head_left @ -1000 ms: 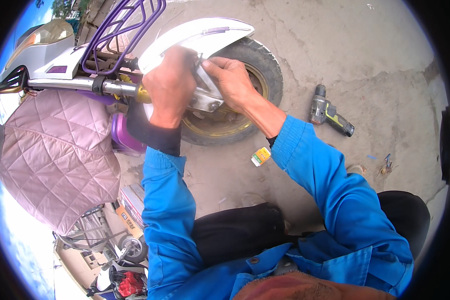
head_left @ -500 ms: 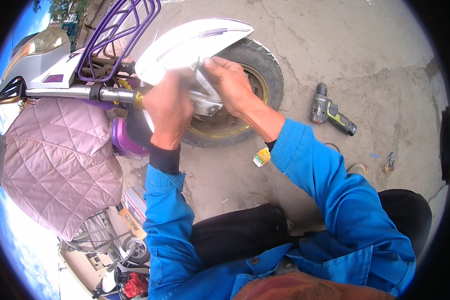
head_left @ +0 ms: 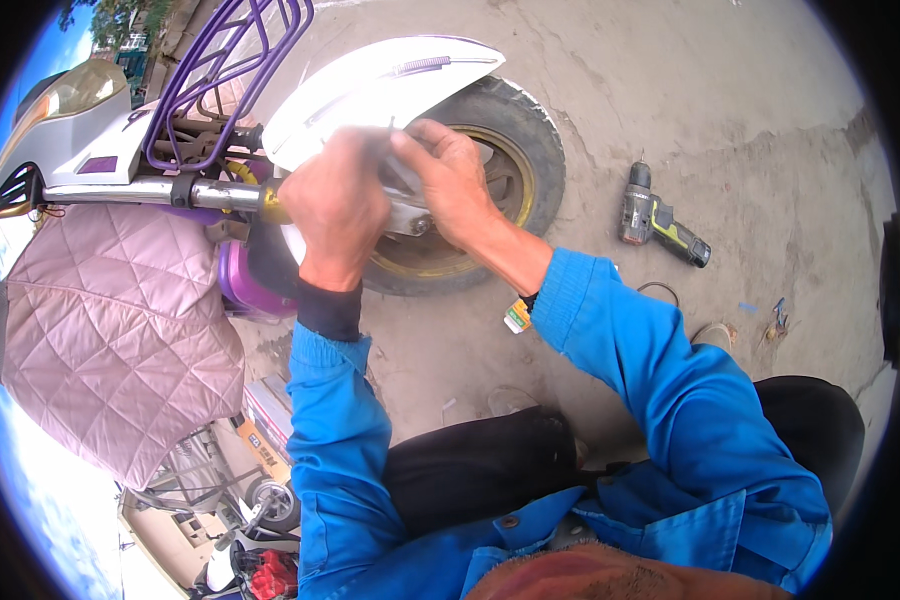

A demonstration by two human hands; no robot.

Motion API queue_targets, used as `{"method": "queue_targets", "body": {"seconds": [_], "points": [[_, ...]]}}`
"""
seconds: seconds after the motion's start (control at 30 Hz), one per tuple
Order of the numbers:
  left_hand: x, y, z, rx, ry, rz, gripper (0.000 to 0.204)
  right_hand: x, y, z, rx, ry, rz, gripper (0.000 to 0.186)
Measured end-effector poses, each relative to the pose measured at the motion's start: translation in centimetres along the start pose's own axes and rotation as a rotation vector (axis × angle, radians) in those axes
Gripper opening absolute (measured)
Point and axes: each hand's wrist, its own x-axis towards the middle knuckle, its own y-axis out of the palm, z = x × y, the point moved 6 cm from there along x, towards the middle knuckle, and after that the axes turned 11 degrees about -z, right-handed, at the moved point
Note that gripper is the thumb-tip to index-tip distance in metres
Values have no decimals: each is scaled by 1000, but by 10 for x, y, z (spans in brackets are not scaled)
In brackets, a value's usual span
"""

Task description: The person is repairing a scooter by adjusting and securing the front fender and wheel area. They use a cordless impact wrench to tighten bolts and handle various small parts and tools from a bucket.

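Note:
Both my hands are at the front wheel of a scooter, just below its white fender (head_left: 390, 85). My left hand (head_left: 338, 205) is closed and partly smeared by motion; its fingertips and whatever they hold are hidden. Close beside it, my right hand (head_left: 455, 190) has thumb and fingers pinched together. A small dark thin piece shows near the fingertips, too small to name. Under the hands lies the metal fork end with its axle nut (head_left: 420, 226). Behind the right hand are the tyre (head_left: 542, 150) and its gold-edged rim (head_left: 520, 180).
A cordless drill (head_left: 655, 220) lies on the concrete to the right. By my right cuff sits a small yellow and white box (head_left: 516, 316). A pink quilted cover (head_left: 120, 330) hangs at the left, below the chrome fork tube (head_left: 220, 194). The purple rack (head_left: 225, 80) rises at upper left.
My right hand has shifted slightly left and closer to the left hand. The left hand stays at the fork, still blurred. The view has shifted a little.

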Motion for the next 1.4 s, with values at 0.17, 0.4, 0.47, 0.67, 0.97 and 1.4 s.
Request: {"method": "queue_targets", "body": {"seconds": [0.17,0.4,0.47,0.67,0.97,1.4], "points": [[5,8,-5,70,7,11,14,2,-1,-6,-8,26,-10,25],[-27,-5,9,-342,-268,5,11,-9,6,11,-85,15,-45,30],[-37,-3,13,-443,-351,-6,10,-11,9,11,-52,-12,-75,33],[-33,-4,14,-524,-414,4,10,-11,8,16,-59,-74,-135,36],[-16,-7,-6,-189,-70,71,20,-4,2,-2,-120,19,-47,36],[-28,-21,48,-427,-402,-203,14,24,-56,53,-1498,-571,691,31]]}}
